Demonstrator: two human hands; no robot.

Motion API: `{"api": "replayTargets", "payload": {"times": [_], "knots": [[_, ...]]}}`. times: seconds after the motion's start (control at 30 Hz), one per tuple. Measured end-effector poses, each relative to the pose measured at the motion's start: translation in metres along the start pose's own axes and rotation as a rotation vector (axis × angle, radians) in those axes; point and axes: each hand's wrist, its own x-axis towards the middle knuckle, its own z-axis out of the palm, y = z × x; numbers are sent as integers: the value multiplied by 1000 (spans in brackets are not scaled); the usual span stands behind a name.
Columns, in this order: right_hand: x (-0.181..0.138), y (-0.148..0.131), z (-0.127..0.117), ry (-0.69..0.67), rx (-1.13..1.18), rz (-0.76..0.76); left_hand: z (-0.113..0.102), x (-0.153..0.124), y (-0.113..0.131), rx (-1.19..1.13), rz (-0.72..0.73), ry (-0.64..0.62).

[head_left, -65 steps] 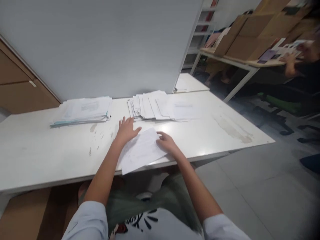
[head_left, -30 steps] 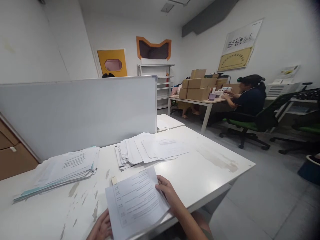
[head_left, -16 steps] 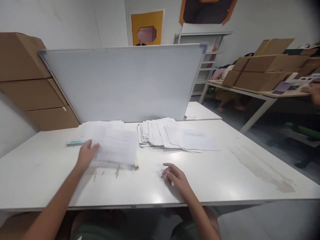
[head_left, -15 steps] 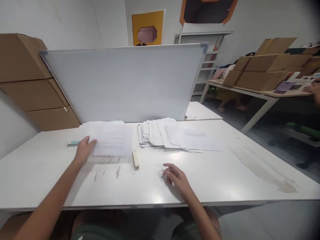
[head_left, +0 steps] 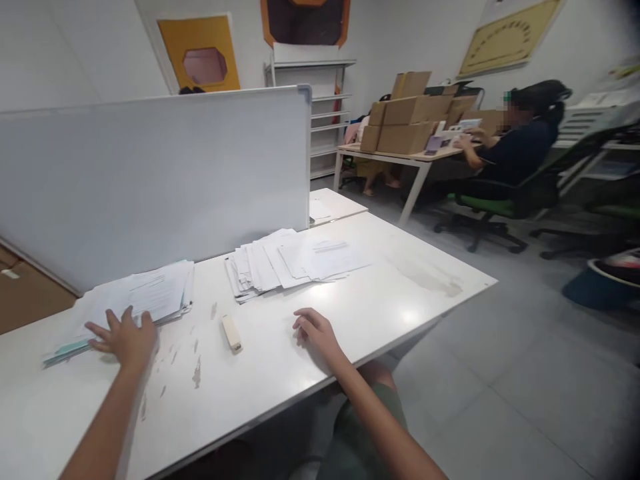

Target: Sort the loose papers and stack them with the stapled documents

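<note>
My left hand (head_left: 129, 335) rests with fingers spread on the near edge of the left stack of papers (head_left: 160, 293), where pale teal sheets stick out at the lower left. My right hand (head_left: 315, 333) hovers over or rests on the white table, fingers loosely curled and apart, holding nothing that I can see. A cream stapler (head_left: 231, 333) lies on the table between my hands. Beyond my right hand, a fanned pile of printed papers (head_left: 280, 263) spreads toward the right.
A whiteboard (head_left: 200, 167) stands along the table's back edge. Cardboard boxes (head_left: 30, 290) sit at the far left. Behind, a person (head_left: 520, 153) sits at another desk with stacked cartons (head_left: 405, 127). A blue bin (head_left: 600, 283) stands on the floor at right.
My left hand has let go of the sheet it was carrying, which now lies on the left stack, and its fingers have spread. The view has turned right; my right hand stays similar.
</note>
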Motion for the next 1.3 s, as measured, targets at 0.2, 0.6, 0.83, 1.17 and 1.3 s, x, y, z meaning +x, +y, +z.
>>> {"api": "replayTargets", "payload": {"times": [0.2,0.6,0.83,1.17,1.3], "knots": [[35,-8,-24,258,-391,-267,45,-41,-14,-16,144,31],[149,-22,-92,300,-1214,41,56,-29,-22,-86,91,-145],[137,-32,-96,399,-1162,-27,59,-25,-23,-100,51,-166],[8,-28,-33,395,-580,-444,10,-120,62,-846,360,-216],[-87,7,1,171,-566,-592,-2,-200,118,-1331,323,-700]]}}
